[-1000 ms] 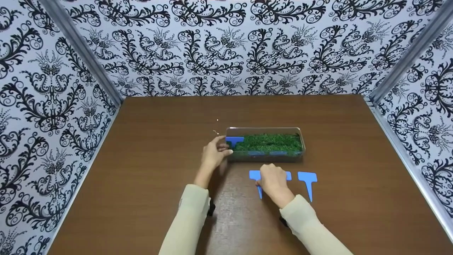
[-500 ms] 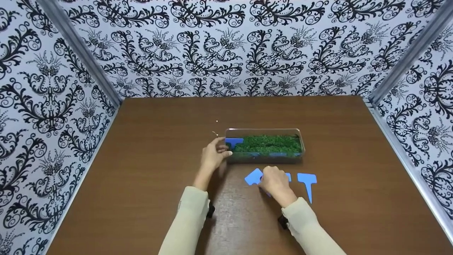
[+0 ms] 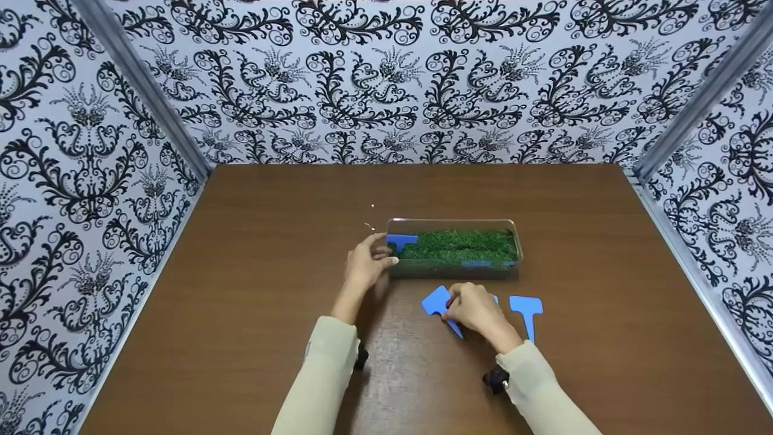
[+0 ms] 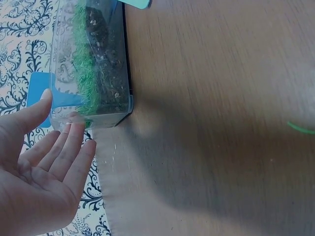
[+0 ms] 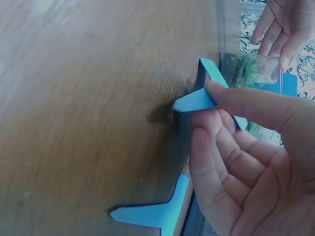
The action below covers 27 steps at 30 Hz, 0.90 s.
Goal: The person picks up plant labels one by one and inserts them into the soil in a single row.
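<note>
A clear plastic box (image 3: 450,272) holds green grass (image 3: 465,244) over dark soil, with a blue T-shaped plant label (image 3: 401,240) standing at its left end. My left hand (image 3: 361,266) is at that end, its fairly straight fingers and thumb (image 4: 45,98) against the wall. In front of the box, my right hand (image 3: 476,309) pinches another blue plant label (image 3: 436,300) by its stem between thumb and fingers; it is tilted, its point (image 5: 184,104) towards me. To the right lies one more plant label (image 3: 526,306). Mostly hidden behind my right hand is a further label (image 3: 496,299).
Small pale crumbs (image 3: 370,227) lie on the brown table (image 3: 272,290) left of the box. Patterned walls (image 3: 386,90) with metal edge strips (image 3: 145,90) enclose the table at the back and sides.
The plant label under my right hand has turned from straight to slanted, head to the left, and is now pinched by its stem. The left hand stays at the box.
</note>
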Each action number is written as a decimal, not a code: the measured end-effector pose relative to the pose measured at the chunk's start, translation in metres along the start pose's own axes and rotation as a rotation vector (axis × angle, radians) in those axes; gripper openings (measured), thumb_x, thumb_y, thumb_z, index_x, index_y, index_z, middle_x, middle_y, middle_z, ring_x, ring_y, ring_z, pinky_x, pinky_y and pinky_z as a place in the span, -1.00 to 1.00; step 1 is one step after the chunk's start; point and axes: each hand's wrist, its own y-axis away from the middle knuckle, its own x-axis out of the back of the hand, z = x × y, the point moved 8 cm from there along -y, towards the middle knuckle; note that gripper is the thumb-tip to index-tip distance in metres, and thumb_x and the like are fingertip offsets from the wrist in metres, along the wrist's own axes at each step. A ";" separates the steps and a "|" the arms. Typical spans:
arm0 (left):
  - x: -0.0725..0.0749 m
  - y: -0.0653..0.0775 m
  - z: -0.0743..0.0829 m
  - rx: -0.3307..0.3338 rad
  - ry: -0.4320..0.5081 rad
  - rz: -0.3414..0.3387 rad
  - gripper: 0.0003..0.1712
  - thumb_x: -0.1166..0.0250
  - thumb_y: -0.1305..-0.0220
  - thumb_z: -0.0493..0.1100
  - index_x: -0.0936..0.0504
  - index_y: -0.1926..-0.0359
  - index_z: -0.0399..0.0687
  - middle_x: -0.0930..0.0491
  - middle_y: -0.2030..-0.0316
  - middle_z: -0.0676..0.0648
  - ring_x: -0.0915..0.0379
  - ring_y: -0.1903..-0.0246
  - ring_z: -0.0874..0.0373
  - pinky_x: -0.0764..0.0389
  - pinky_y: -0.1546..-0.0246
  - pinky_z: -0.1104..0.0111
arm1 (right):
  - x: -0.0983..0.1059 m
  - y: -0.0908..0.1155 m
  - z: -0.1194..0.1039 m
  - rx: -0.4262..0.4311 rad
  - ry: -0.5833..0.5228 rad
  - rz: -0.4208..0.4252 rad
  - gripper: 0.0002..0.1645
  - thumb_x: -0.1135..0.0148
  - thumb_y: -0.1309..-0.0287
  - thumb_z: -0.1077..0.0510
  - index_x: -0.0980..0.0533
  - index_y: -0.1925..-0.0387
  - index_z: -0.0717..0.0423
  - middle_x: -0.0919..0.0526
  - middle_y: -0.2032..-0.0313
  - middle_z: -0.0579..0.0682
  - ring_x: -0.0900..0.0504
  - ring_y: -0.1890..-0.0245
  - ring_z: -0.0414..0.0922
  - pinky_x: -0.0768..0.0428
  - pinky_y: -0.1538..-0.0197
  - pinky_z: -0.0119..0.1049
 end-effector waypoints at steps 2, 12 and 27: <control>-0.001 0.000 0.000 -0.005 0.010 -0.002 -0.33 -0.43 -0.19 -0.29 -0.48 -0.33 -0.11 -0.73 0.02 -0.21 -0.68 -0.04 -0.03 -0.69 -0.04 0.25 | 0.002 -0.001 0.003 0.006 -0.057 -0.007 -0.87 -0.51 0.00 0.21 -0.68 0.38 0.07 -0.74 0.50 -0.07 -0.63 0.52 -0.22 -0.62 0.30 -0.19; 0.003 -0.002 0.002 -0.009 0.006 0.001 -0.33 -0.45 -0.17 -0.29 -0.49 -0.31 -0.13 -0.74 0.06 -0.22 -0.70 0.00 -0.03 -0.68 -0.05 0.26 | 0.042 -0.015 -0.013 0.119 -0.201 -0.039 -0.75 -0.42 -0.11 0.25 -0.47 0.48 0.18 -0.78 0.41 0.12 -0.68 0.45 -0.16 -0.49 0.43 -0.38; 0.003 -0.002 0.000 0.011 -0.024 -0.014 -0.33 -0.45 -0.18 -0.24 -0.49 -0.32 -0.04 -0.75 0.04 -0.16 -0.70 -0.01 0.00 -0.66 -0.09 0.20 | 0.086 -0.033 -0.039 0.185 -0.150 0.057 -0.73 -0.39 -0.17 0.17 -0.44 0.38 0.20 -0.43 0.56 -0.04 -0.34 0.52 -0.15 -0.31 0.38 -0.28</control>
